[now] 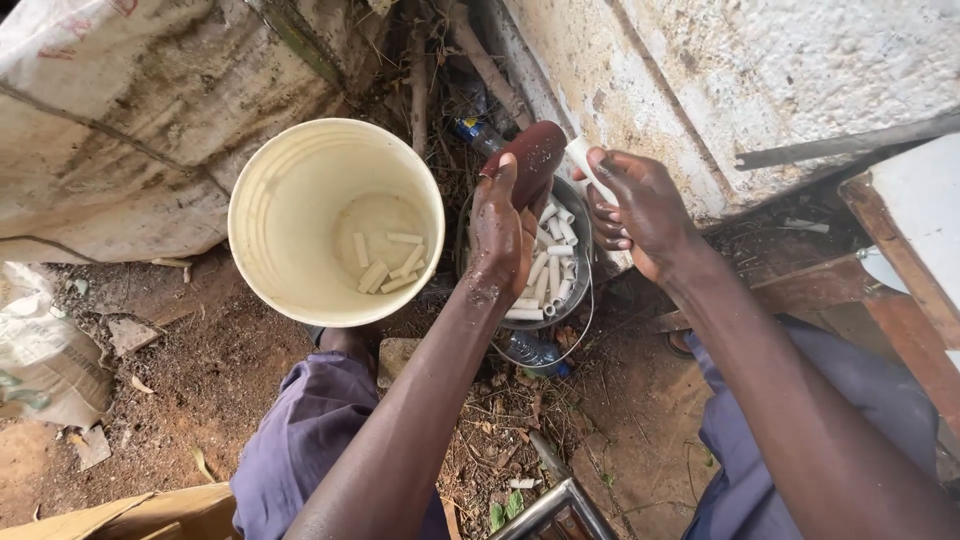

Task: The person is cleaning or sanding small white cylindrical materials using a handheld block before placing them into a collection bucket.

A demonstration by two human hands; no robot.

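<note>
Sandpaper block [535,160] gripped under left hand [503,235] fingers; right hand [640,210] pinches white pipe piece [585,160]. Best rub evenly, above metal bowl [580,215] beneath fingers; bucket [300,290] left.

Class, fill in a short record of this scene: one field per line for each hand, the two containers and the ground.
left hand: grips a dark red-brown tool
right hand: holds a short white tube against the tool
bucket: cream plastic, a few white tube pieces on its bottom
metal bowl: under the hands, many white tube pieces inside
ground: bare reddish dirt with dry leaves
wall: rough, pale, on the right
</note>
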